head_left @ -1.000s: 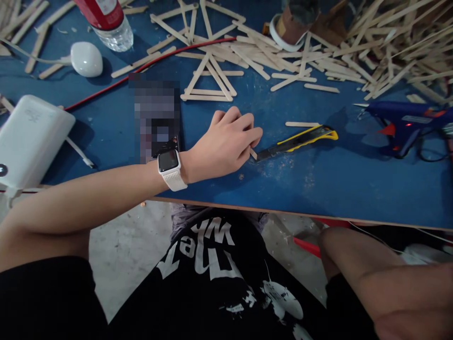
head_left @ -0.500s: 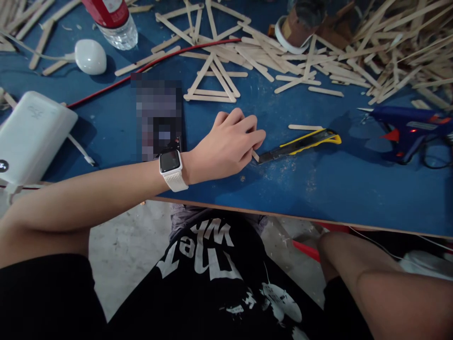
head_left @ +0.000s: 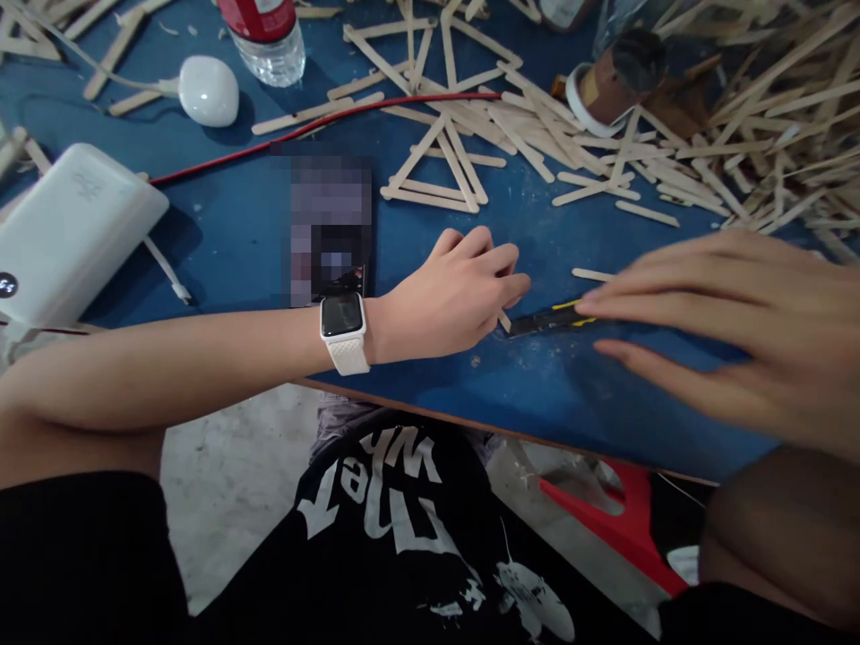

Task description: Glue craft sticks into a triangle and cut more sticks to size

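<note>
My left hand [head_left: 463,291], with a watch on its wrist, rests on the blue table with its fingers closed around a short wooden craft stick [head_left: 503,320]. Only the stick's end shows below the fingertips. Beside that end lies a black and yellow utility knife [head_left: 544,321], its tip close to the stick. My right hand [head_left: 726,331] is over the knife's handle, fingers stretched and the thumb apart, somewhat blurred. It covers much of the handle; whether the fingertips touch it I cannot tell. Another craft stick [head_left: 591,275] lies just behind the knife, partly covered by the right hand.
A triangle of craft sticks [head_left: 440,199] lies behind my left hand, and a large pile of sticks [head_left: 759,152] spreads over the back right. A phone [head_left: 329,224], a white power bank [head_left: 84,233], a red cable [head_left: 221,159], a bottle [head_left: 272,54] and a tipped brown jar [head_left: 614,85] are around.
My right hand has come in from the right over the utility knife, hiding its handle. The view has shifted, and the glue gun no longer shows. My left hand keeps its grip on the stick.
</note>
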